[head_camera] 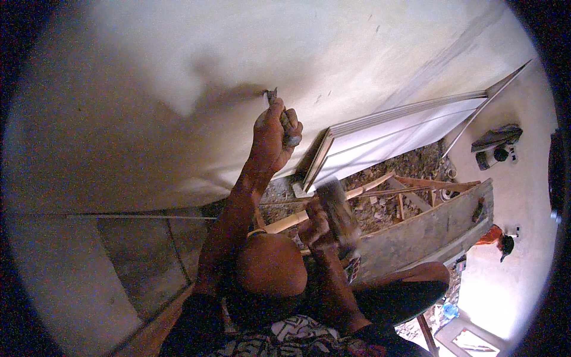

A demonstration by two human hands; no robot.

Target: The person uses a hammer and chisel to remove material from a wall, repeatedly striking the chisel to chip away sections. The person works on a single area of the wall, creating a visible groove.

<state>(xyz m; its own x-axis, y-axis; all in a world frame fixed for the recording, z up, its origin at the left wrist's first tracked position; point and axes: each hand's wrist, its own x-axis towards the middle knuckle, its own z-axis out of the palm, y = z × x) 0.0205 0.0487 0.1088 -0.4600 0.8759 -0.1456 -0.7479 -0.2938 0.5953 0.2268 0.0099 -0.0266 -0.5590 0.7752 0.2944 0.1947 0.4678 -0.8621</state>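
Note:
My left hand (277,129) is closed around a short chisel-like tool (271,95), whose flat metal end meets the plastered wall (156,111). A rounded grey end of the tool sticks out below my fingers. My right hand (317,227) is lower, in front of my body between my knees, closed on a blurred, blocky hammer or mallet (338,216). Its handle cannot be made out. The two hands are apart. A dark shadow of my left hand and the tool falls on the wall.
Pale panels (401,129) lean by the wall at right. Bamboo poles (285,222), timber framing and a long grey board (415,236) lie over a rubble-strewn floor (379,201). Dark items (497,143) are on the far wall. Beyond the board shows an orange shape (490,235) beside a dark cap.

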